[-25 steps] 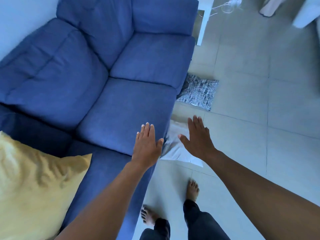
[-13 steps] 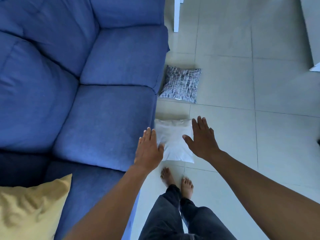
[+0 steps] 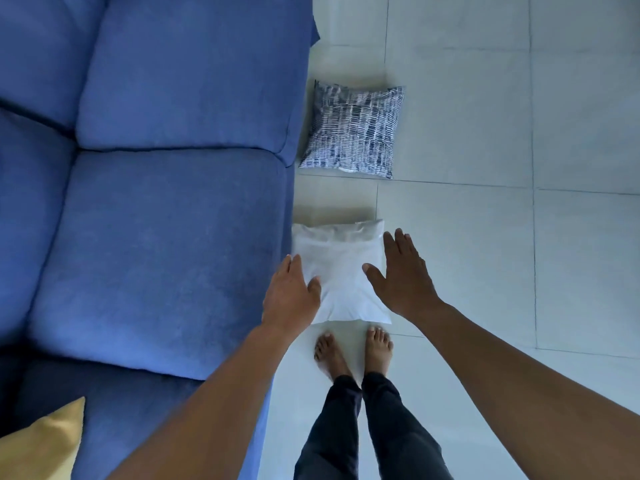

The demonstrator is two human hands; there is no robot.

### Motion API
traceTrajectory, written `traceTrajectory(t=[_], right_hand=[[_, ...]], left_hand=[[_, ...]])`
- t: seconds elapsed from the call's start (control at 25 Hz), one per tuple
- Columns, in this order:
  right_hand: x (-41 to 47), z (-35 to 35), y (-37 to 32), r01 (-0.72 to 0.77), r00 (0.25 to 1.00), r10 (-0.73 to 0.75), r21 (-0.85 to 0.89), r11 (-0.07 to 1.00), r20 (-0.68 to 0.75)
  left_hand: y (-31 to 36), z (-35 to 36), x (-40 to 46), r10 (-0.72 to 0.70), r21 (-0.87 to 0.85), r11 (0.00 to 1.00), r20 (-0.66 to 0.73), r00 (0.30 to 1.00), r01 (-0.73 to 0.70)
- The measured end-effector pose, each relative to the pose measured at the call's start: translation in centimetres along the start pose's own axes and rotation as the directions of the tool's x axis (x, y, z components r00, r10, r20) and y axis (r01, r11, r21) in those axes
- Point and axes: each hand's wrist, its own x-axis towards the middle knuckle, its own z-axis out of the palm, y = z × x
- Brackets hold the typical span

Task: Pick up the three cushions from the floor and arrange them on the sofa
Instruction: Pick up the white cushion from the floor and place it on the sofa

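Observation:
A white cushion (image 3: 341, 271) lies flat on the tiled floor, right against the front of the blue sofa (image 3: 166, 209). My left hand (image 3: 290, 294) hovers over its left edge and my right hand (image 3: 403, 277) over its right edge, both open with fingers spread and holding nothing. Farther along the sofa front, a blue-and-white patterned cushion (image 3: 353, 131) rests on the floor. A yellow cushion (image 3: 41, 445) sits on the sofa seat at the bottom left corner, only partly in view.
My two bare feet (image 3: 353, 351) stand on the pale tiled floor (image 3: 502, 237) just behind the white cushion. The sofa's seat cushions fill the left half of the view. Open floor stretches to the right.
The view has tilted down and shifted toward the floor. Both hands have come closer to the white cushion, which now shows fully between them. Most of the yellow cushion has slid out of view.

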Motion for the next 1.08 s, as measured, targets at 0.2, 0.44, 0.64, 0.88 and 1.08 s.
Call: traceTrajectory(t=[0.2, 0.44, 0.64, 0.88, 1.08], right_hand=[[8.5, 8.0, 4.9, -0.037, 0.995, 0.036, 0.006, 0.999, 0.089], [16.6, 16.7, 10.5, -0.105, 0.983, 0.097, 0.043, 0.994, 0.159], [22.8, 23.2, 14.8, -0.181, 0.969, 0.162, 0.093, 0.979, 0.187], [28.2, 27.4, 17.9, -0.418, 0.908, 0.396, 0.335, 0.844, 0.136], [29.9, 28.6, 19.6, -0.580, 0.796, 0.523, 0.633, 0.513, 0.306]], left_hand=[[-3.8, 8.0, 9.9, -0.173, -0.059, 0.983, 0.042, 0.984, 0.176], [-7.7, 16.8, 19.2, -0.295, -0.141, 0.943, 0.066, 0.953, 0.301], [-10.5, 22.2, 26.3, -0.470, -0.238, 0.853, 0.039, 0.882, 0.465], [-13.9, 25.9, 32.4, -0.588, -0.540, 0.683, -0.007, 0.809, 0.492], [-15.3, 27.4, 33.8, -0.612, -0.731, 0.449, 0.167, 0.773, 0.514]])
